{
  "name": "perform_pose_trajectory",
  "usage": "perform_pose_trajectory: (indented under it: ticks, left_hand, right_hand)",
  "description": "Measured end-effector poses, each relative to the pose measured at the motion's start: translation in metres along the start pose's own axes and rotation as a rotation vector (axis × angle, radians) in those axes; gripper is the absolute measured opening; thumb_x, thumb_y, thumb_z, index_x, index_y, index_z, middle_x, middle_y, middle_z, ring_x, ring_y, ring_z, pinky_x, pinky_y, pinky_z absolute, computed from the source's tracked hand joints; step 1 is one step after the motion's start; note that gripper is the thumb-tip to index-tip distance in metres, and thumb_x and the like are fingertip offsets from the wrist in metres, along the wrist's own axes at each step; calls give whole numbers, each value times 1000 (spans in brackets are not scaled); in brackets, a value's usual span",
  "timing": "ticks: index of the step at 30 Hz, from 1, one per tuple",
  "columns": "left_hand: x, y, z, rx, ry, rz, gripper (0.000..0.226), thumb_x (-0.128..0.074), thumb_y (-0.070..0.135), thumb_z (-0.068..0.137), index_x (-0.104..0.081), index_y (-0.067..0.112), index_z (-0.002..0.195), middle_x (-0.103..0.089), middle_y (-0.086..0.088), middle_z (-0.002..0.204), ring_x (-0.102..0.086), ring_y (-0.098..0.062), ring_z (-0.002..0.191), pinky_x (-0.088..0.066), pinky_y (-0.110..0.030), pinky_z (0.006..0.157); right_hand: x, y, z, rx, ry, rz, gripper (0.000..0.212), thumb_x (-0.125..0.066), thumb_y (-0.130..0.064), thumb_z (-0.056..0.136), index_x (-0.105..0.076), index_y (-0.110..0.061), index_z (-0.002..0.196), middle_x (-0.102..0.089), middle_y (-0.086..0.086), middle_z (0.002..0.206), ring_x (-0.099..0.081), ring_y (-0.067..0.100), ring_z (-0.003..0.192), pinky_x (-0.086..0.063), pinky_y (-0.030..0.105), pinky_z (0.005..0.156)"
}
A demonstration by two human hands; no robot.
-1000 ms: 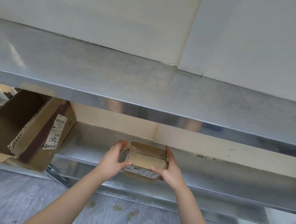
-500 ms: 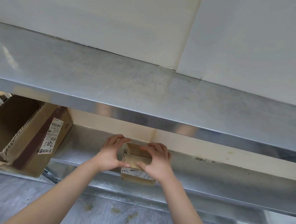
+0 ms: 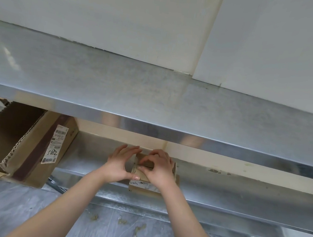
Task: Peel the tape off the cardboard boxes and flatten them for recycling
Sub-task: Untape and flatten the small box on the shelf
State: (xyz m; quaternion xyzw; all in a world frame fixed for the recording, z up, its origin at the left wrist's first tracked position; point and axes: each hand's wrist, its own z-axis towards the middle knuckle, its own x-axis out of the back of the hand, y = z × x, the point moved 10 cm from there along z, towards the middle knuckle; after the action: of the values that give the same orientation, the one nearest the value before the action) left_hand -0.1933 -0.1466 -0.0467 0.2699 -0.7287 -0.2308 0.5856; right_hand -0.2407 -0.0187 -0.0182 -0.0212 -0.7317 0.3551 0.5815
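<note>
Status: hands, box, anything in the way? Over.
Left hand grips small brown cardboard box; right hand pinches its top. Box on lower steel shelf. Large open brown carton left, apart.

White panelled wall (image 3: 104, 16) above a steel table (image 3: 116, 87); a lower steel shelf (image 3: 240, 196) beneath; grey floor (image 3: 27, 201) with scattered crumbs (image 3: 121, 221).
</note>
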Motion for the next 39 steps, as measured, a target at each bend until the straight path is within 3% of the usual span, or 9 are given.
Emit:
perform_pose_trajectory:
  ticks: [5, 9, 13, 16, 19, 23, 30, 34, 39]
  left_hand:
    - [-4, -1, 5, 33, -54, 43, 105, -55, 81, 49, -30, 44, 144, -26, 21, 151, -14, -15, 142, -21, -45, 115]
    - [-7, -5, 6, 58, -61, 17, 96, -64, 72, 56, -32, 44, 141, -29, 16, 151, -17, -16, 141, -23, -46, 114]
    - [-10, -5, 7, 56, -62, 9, 86, -74, 58, 68, -31, 45, 142, -28, 16, 151, -17, -16, 141, -24, -45, 114]
    - [-9, -4, 5, 57, -57, -5, 85, -76, 54, 72, -30, 45, 142, -27, 16, 151, -17, -15, 141, -23, -43, 114]
    - [-10, -3, 5, 55, -55, -15, 85, -77, 53, 71, -30, 44, 142, -27, 15, 151, -17, -15, 141, -24, -43, 114]
    - [-9, -3, 6, 57, -52, 10, 87, -77, 54, 71, -30, 44, 143, -27, 14, 152, -17, -16, 142, -24, -44, 114]
    - [-10, -3, 5, 74, -42, -5, 87, -77, 54, 70, -30, 44, 143, -26, 12, 153, -17, -17, 142, -23, -43, 115]
    - [-10, -3, 4, 76, -44, -11, 86, -76, 54, 72, -29, 45, 143, -25, 13, 153, -17, -16, 142, -23, -42, 114]
    - [-10, -2, 4, 79, -61, 13, 83, -74, 53, 74, -27, 45, 142, -23, 13, 153, -17, -17, 142, -23, -44, 114]
  right_hand:
    - [-3, 0, -4, 75, 75, -3, 15, -69, -42, 82, -72, -29, 88, -53, -10, 103, -45, 19, 108, -28, 34, 89]
    - [2, 4, -12, 116, 176, 16, 19, -54, -41, 83, -65, -26, 84, -57, -6, 95, -48, 23, 98, -35, 35, 80]
    - [19, 29, -25, 105, 265, -114, 2, -58, -30, 82, -57, -29, 81, -56, -10, 89, -47, 20, 94, -32, 34, 80]
    - [22, 39, -26, 72, 229, -178, 8, -64, -21, 75, -59, -26, 79, -56, -8, 90, -52, 26, 94, -31, 35, 80]
    - [20, 34, -18, 16, 136, -233, 6, -59, -28, 82, -64, -25, 84, -57, -5, 101, -47, 24, 106, -26, 33, 84]
    - [26, 33, -15, -63, 144, -97, 17, -61, -34, 82, -61, -28, 97, -59, -9, 105, -47, 20, 108, -27, 29, 83]
    - [16, 27, -16, 148, 28, -21, 22, -66, -37, 85, -71, -45, 105, -55, -18, 112, -42, 11, 112, -28, 29, 93]
    - [25, 26, -18, 192, 148, 15, 9, -73, -29, 80, -74, -35, 86, -63, -16, 95, -52, 16, 97, -44, 33, 85]
    - [30, 24, -26, 234, 238, -64, 17, -52, -21, 83, -68, -24, 79, -65, -14, 82, -54, 21, 86, -49, 37, 75]
